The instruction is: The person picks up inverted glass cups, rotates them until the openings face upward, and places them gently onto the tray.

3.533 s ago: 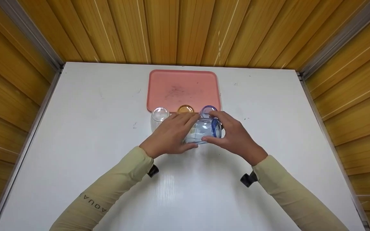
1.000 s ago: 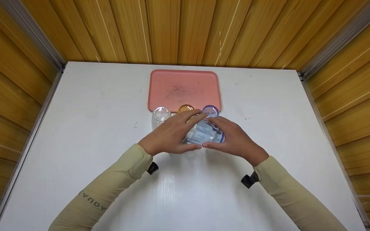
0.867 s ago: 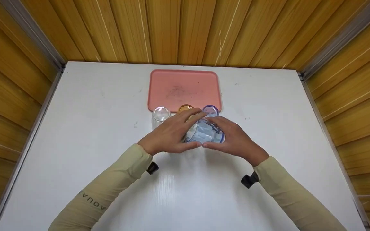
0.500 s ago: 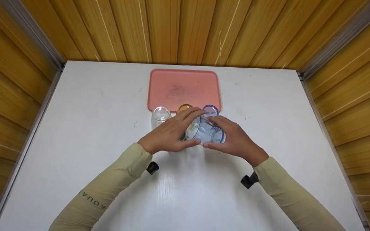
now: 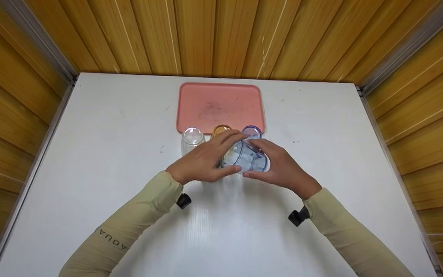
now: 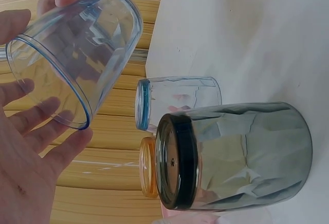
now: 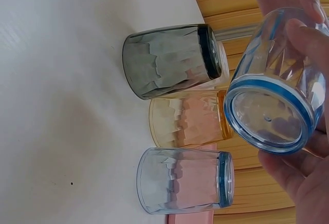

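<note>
A blue-tinted clear tumbler point(image 5: 248, 157) is held tilted above the table, between both hands. My left hand point(image 5: 204, 159) grips it at the rim, with fingers and thumb spread around the open mouth. My right hand point(image 5: 281, 163) holds its base end, thumb on the near side. In the right wrist view, the held tumbler's blue-ringed base point(image 7: 270, 118) faces the camera. Under the hands a grey tumbler point(image 6: 247, 157) stands upside down, mostly hidden in the head view. Behind it are an upside-down amber tumbler point(image 7: 187, 118) and a second blue one point(image 7: 182, 180).
A clear tumbler point(image 5: 192, 138) stands upside down to the left of the hands. At the back of the white table point(image 5: 129, 115) lies a pink tray point(image 5: 221, 104), just beyond the tumblers. Wood-panelled walls point(image 5: 194, 38) enclose the table's back and sides.
Between the hands the blue tumbler has turned, its base end swinging nearer and its rim showing more. The fingers have shifted slightly around it. The standing tumblers and tray stay put.
</note>
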A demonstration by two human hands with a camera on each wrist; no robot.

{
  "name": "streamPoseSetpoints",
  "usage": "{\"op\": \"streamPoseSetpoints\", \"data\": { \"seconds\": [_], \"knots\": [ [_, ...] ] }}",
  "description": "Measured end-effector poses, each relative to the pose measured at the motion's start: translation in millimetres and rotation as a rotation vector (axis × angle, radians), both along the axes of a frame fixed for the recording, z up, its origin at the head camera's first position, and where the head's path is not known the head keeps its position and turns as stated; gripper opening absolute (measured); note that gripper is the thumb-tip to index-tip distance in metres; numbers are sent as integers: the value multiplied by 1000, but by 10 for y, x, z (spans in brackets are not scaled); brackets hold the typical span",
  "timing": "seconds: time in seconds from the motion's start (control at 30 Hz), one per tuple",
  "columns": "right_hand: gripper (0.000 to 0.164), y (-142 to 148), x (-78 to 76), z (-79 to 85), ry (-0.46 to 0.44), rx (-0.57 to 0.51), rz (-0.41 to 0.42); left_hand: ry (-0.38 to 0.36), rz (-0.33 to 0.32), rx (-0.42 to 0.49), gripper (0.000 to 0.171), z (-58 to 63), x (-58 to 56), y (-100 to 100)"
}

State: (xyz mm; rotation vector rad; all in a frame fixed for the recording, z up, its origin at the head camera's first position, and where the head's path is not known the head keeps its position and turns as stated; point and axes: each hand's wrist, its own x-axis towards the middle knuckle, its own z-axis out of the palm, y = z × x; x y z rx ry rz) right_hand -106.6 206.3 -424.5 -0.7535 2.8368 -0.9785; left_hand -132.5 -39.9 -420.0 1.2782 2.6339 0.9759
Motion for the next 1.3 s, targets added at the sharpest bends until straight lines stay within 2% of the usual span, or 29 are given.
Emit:
{"op": "streamPoseSetpoints", "data": {
  "seconds": [0.23,0.6,0.83,1.03,1.3],
  "knots": [
    [87,-7,-6,10,-13,8,6,43,-2,-9,70,19,-10,1],
    [92,-11,-27,7,-33,17,17,84,-42,-45,71,66,-34,-11],
    [95,-23,-12,10,-107,47,-21,119,-70,-105,71,148,-39,3],
    [101,-35,-1,-2,-146,58,-40,111,-72,-157,70,230,-28,8],
    [93,-53,28,-23,-133,48,-65,96,-73,-192,71,305,-19,33]
  ]
}}
